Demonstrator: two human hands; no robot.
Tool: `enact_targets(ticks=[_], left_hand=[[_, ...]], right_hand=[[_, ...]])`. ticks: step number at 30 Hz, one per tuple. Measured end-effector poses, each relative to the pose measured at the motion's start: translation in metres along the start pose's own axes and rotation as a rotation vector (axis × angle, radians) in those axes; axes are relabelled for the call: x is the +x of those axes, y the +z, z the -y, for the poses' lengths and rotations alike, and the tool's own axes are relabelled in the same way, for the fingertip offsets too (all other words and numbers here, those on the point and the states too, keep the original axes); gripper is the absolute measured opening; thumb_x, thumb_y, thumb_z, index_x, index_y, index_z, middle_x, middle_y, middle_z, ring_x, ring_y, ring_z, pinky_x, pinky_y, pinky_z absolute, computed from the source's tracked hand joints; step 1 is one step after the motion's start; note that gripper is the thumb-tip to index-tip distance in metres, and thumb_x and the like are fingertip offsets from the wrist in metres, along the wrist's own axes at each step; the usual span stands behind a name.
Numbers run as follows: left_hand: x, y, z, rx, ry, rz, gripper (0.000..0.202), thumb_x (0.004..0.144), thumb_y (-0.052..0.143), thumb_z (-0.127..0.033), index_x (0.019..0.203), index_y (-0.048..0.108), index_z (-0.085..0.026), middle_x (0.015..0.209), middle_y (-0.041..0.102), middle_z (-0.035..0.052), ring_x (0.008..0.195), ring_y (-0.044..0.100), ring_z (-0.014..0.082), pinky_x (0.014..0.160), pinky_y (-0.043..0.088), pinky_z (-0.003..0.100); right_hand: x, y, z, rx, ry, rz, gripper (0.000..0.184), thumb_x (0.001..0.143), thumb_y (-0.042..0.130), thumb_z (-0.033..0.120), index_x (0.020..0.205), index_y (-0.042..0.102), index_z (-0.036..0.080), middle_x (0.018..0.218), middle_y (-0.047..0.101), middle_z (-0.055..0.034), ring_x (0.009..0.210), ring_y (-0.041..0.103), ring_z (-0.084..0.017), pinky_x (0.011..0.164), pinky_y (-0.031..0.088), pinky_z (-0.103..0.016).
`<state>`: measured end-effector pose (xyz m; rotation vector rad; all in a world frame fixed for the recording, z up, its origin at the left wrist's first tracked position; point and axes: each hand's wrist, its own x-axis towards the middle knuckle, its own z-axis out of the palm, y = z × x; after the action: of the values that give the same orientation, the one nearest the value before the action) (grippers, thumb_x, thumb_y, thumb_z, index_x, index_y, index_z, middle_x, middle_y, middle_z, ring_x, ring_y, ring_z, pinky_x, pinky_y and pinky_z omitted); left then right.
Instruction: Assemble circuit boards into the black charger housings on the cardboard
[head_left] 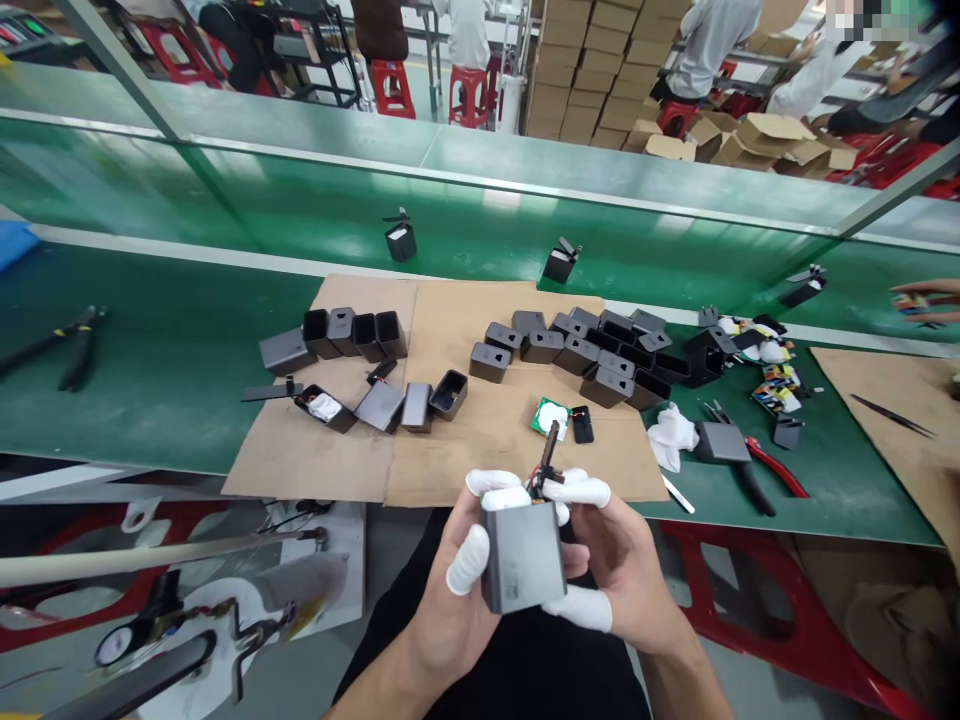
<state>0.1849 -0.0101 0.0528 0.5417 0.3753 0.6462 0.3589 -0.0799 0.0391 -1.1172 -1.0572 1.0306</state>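
Observation:
Both my hands, with white finger cots on several fingers, hold a dark grey box-shaped plastic housing (525, 565) in front of my lap. My left hand (461, 575) grips its left side, a thumb on the near face. From the right, my right hand (615, 560) clasps it, fingers up at the top opening. Red wires and a dark strip-like part (550, 455) stick out of that opening. Beyond my hands, a green circuit board (551, 418) with a white blob lies wired to a small black plate (582, 424). Inside the housing is mostly hidden.
On the cardboard sheet (442, 475) stand several dark housings (489, 361). Red-and-black pliers (776, 466), a white cloth (673, 436) and a cluster of circuit parts (780, 385) lie right. Black-handled pliers (79, 345) lie far left. Another person's hand (930, 300) shows at right.

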Motion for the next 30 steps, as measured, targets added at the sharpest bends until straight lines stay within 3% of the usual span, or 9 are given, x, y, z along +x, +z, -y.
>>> enact_targets(ticks=[4, 7, 9, 13, 16, 19, 24, 30], left_hand=[[0.002, 0.004, -0.007, 0.033, -0.035, -0.136, 0.050, 0.099, 0.068, -0.065, 0.134, 0.069, -0.029, 0.113, 0.081, 0.0104, 0.110, 0.080, 0.0329, 0.097, 0.065, 0.047], [0.009, 0.007, -0.010, 0.104, 0.073, -0.324, 0.042, 0.093, 0.083, -0.051, 0.126, 0.075, -0.027, 0.127, 0.079, 0.0101, 0.122, 0.075, 0.0310, 0.100, 0.064, 0.042], [0.013, 0.009, -0.010, 0.136, 0.128, -0.399, 0.033, 0.090, 0.087, -0.045, 0.115, 0.078, -0.026, 0.127, 0.079, 0.0095, 0.124, 0.074, 0.0305, 0.105, 0.062, 0.043], [0.014, 0.010, -0.004, 0.193, 0.212, -0.375, 0.035, 0.087, 0.089, -0.047, 0.112, 0.078, -0.024, 0.123, 0.080, 0.0106, 0.123, 0.074, 0.0314, 0.109, 0.060, 0.048], [0.011, 0.010, 0.003, 0.226, 0.246, -0.321, 0.052, 0.069, 0.103, -0.038, 0.112, 0.076, -0.025, 0.121, 0.079, 0.0094, 0.119, 0.075, 0.0318, 0.105, 0.062, 0.046], [0.007, 0.012, 0.009, 0.220, 0.214, -0.376, 0.064, 0.059, 0.107, -0.031, 0.114, 0.074, -0.026, 0.119, 0.078, 0.0073, 0.114, 0.077, 0.0301, 0.101, 0.064, 0.043], [0.001, 0.020, 0.012, 0.189, 0.165, -0.444, 0.072, 0.059, 0.107, -0.031, 0.123, 0.075, -0.026, 0.132, 0.076, 0.0119, 0.122, 0.075, 0.0344, 0.102, 0.064, 0.043], [-0.003, 0.024, 0.018, 0.243, 0.198, -0.530, 0.060, 0.065, 0.103, -0.038, 0.117, 0.077, -0.026, 0.130, 0.078, 0.0123, 0.126, 0.074, 0.0373, 0.106, 0.063, 0.048]], right_hand=[[-0.002, 0.004, -0.005, -0.039, -0.091, -0.145, 0.070, 0.065, 0.107, 0.034, 0.128, 0.075, 0.029, 0.118, 0.073, -0.0089, 0.113, 0.072, -0.030, 0.103, 0.062, -0.044], [-0.004, 0.002, -0.009, -0.097, -0.129, -0.234, 0.072, 0.065, 0.107, 0.039, 0.129, 0.075, 0.029, 0.130, 0.069, -0.0122, 0.125, 0.068, -0.034, 0.108, 0.061, -0.051], [-0.002, 0.001, -0.009, -0.118, -0.114, -0.257, 0.071, 0.067, 0.106, 0.045, 0.129, 0.076, 0.028, 0.132, 0.068, -0.0125, 0.128, 0.066, -0.035, 0.111, 0.059, -0.054], [0.007, 0.004, -0.010, -0.031, -0.053, -0.316, 0.066, 0.070, 0.102, 0.052, 0.125, 0.076, 0.027, 0.121, 0.073, -0.0099, 0.119, 0.070, -0.031, 0.108, 0.060, -0.047], [0.014, 0.010, -0.012, 0.052, -0.022, -0.381, 0.055, 0.080, 0.093, 0.060, 0.121, 0.077, 0.026, 0.115, 0.076, -0.0089, 0.110, 0.073, -0.029, 0.100, 0.062, -0.042], [0.018, 0.015, -0.012, 0.055, -0.024, -0.435, 0.049, 0.090, 0.081, 0.066, 0.117, 0.078, 0.025, 0.112, 0.076, -0.0088, 0.104, 0.073, -0.028, 0.095, 0.061, -0.040], [0.020, 0.017, 0.002, 0.007, -0.009, -0.329, 0.047, 0.098, 0.072, 0.064, 0.122, 0.078, 0.025, 0.116, 0.075, -0.0092, 0.105, 0.070, -0.028, 0.098, 0.059, -0.040], [0.022, 0.011, 0.015, 0.001, 0.046, -0.213, 0.046, 0.097, 0.074, 0.063, 0.128, 0.078, 0.028, 0.112, 0.075, -0.0055, 0.105, 0.068, -0.025, 0.102, 0.055, -0.037]])
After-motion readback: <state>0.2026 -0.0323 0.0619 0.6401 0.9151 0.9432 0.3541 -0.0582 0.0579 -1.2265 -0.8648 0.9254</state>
